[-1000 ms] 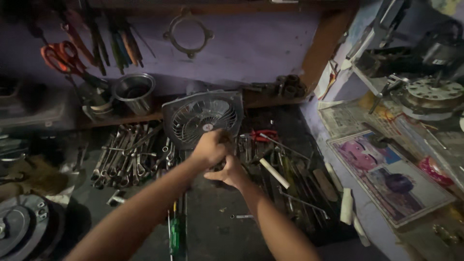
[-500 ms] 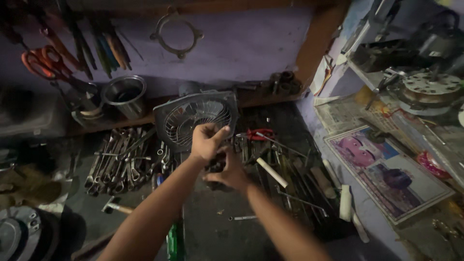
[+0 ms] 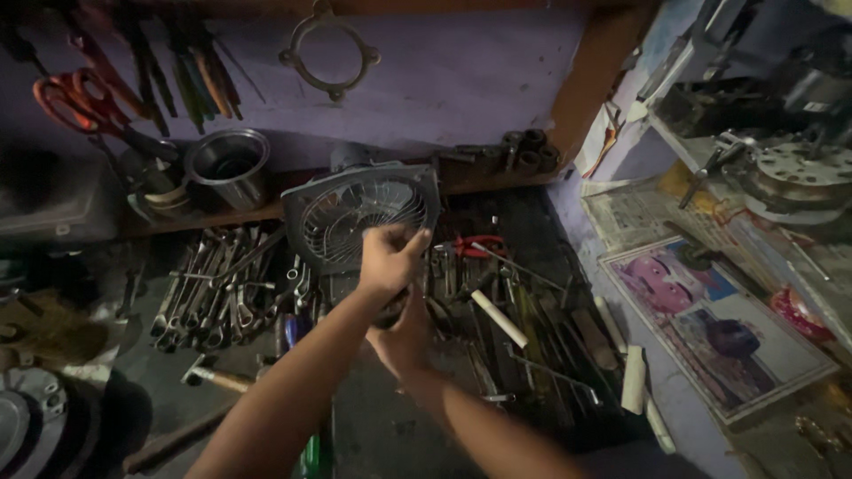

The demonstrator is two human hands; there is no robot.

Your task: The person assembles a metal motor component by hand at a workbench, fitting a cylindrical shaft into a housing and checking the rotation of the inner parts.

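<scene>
Down at the middle of the head view, a small square fan (image 3: 359, 217) with a round wire grille stands nearly upright on the dark bench (image 3: 390, 435), tipped a little back toward the purple wall (image 3: 461, 80), and both hands are at its lower front edge. The left hand (image 3: 388, 260) lies over the bottom of the grille with its fingers curled onto the frame, which seems to steady the fan and keep it from tipping; the right hand (image 3: 404, 333) sits just under and in front of it, cupped around a dark part at the fan's base, though whether it is clenched on that part or only pressing against it I cannot tell. Room around the fan is tight: a heap of spanners (image 3: 217, 284) lies just to its left, and to its right a spread of tools, among them red-handled pliers (image 3: 470, 244) and a pale rod (image 3: 499, 318), runs toward the bench's right edge. Behind, a low shelf (image 3: 248, 215) carries a steel pot (image 3: 229, 164), and red-handled scissors (image 3: 75, 98) and a metal ring gasket (image 3: 328, 49) hang on the wall. A hammer (image 3: 213, 377) lies near the left forearm. The barest patch of bench is the strip near the person, between the forearms. Newspaper and a picture print (image 3: 710, 328) cover the surface to the right, well apart from the fan.
</scene>
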